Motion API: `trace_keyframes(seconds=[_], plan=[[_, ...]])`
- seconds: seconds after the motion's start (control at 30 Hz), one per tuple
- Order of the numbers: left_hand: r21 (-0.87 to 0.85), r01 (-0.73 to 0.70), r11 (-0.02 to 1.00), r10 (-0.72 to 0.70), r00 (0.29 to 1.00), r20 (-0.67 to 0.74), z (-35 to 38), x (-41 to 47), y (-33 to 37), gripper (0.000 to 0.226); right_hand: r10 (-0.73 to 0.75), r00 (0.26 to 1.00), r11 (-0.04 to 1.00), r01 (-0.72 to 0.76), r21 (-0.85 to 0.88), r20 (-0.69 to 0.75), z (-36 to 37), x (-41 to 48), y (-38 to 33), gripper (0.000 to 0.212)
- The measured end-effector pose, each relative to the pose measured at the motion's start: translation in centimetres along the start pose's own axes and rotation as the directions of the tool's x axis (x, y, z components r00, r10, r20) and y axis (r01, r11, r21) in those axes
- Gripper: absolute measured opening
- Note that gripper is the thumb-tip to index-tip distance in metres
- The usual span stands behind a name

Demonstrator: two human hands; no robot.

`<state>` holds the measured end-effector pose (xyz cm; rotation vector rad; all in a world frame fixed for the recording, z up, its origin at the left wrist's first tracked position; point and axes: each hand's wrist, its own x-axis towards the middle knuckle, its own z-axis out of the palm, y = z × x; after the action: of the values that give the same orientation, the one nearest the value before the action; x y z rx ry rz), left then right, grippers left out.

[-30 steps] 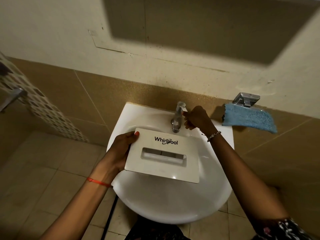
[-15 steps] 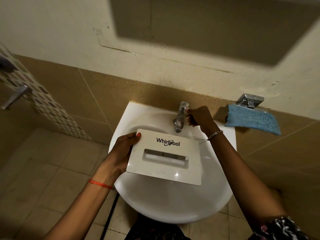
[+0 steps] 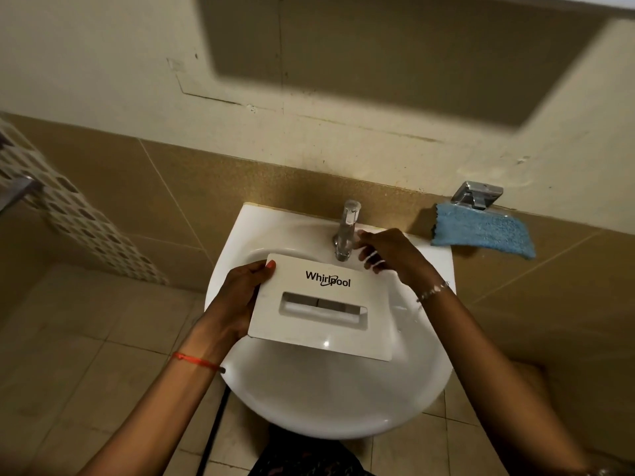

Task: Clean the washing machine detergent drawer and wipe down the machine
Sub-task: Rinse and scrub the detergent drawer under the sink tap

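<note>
A home bathroom: white wall-hung basin (image 3: 330, 407), chrome tap (image 3: 347, 231), tan wall tiles (image 3: 144, 187), tiled floor (image 3: 86, 355).

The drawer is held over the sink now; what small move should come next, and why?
Probably open the tap. The left hand holds the drawer over the sink, the right hand is beside the tap, and no water stream is visible. The blue cloth hangs unused.

One detergent drawer (image 3: 321, 307), one sink (image 3: 336, 403), one tap (image 3: 347, 231), one blue cloth (image 3: 482, 231), two hands (image 3: 237, 297).

Blue cloth (image 3: 482, 234) beside sink (image 3: 336, 407), tap (image 3: 347, 231)
</note>
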<state>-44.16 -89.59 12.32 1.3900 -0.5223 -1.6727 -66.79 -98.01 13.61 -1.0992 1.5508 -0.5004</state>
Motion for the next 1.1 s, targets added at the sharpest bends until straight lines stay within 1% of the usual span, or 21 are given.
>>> trace_keyframes(seconds=[0.07,0.1,0.13,0.2,0.27,0.3,0.4,0.5,0.63,0.77,1.0,1.1], plan=[[0.0,0.016,1.0,-0.016,1.0,0.0,0.2,0.3,0.5,0.02,0.046,0.995,0.999,-0.049,-0.025,-0.085,-0.8,-2.2,1.2,0.033],[-0.007,0.025,1.0,-0.025,1.0,-0.002,0.3,0.5,0.8,0.019,0.076,0.994,0.997,-0.078,-0.021,-0.085,-1.2,-3.3,1.9,0.034],[-0.016,0.036,0.999,-0.036,0.999,-0.01,0.5,0.7,1.1,0.018,0.11,0.993,0.994,-0.11,-0.005,-0.046,-1.5,-4.5,2.6,0.035],[-0.025,0.063,0.998,-0.064,0.997,-0.034,1.2,1.0,1.8,0.017,0.143,0.986,0.984,-0.15,0.092,0.087,-1.6,-6.4,3.6,0.032],[-0.023,0.096,0.995,-0.097,0.993,-0.061,1.9,1.3,2.3,0.016,0.11,0.978,0.955,-0.153,0.252,0.177,-1.4,-7.4,4.1,0.023],[-0.017,0.114,0.993,-0.115,0.991,-0.071,2.2,1.5,2.6,0.015,0.089,0.979,0.939,-0.143,0.312,0.181,-1.2,-7.6,4.1,0.019],[-0.004,0.182,0.983,-0.182,0.98,-0.077,3.0,2.1,3.4,0.013,0.055,0.992,0.92,-0.096,0.38,0.116,-1.2,-8.0,3.4,0.013],[-0.005,0.233,0.972,-0.233,0.97,-0.075,3.7,2.3,4.0,0.014,0.058,0.995,0.905,-0.085,0.416,0.077,-1.7,-8.1,2.3,0.013],[0.025,0.25,0.968,-0.247,0.966,-0.077,4.4,2.6,4.9,0.016,0.087,0.995,0.889,-0.103,0.446,0.057,-2.1,-8.0,1.4,0.012],[0.053,0.257,0.965,-0.252,0.964,-0.084,4.6,2.9,5.8,0.018,0.084,0.995,0.869,-0.096,0.486,0.047,-2.2,-7.9,0.8,0.015],[0.079,0.268,0.96,-0.26,0.961,-0.099,4.2,3.5,6.2,0.016,0.1,0.994,0.863,-0.103,0.495,0.033,-2.0,-7.3,-0.2,0.021],[0.084,0.271,0.959,-0.262,0.96,-0.1,4.0,3.6,6.2,0.015,0.09,0.996,0.865,-0.092,0.493,0.028,-1.9,-7.1,-0.3,0.018]])
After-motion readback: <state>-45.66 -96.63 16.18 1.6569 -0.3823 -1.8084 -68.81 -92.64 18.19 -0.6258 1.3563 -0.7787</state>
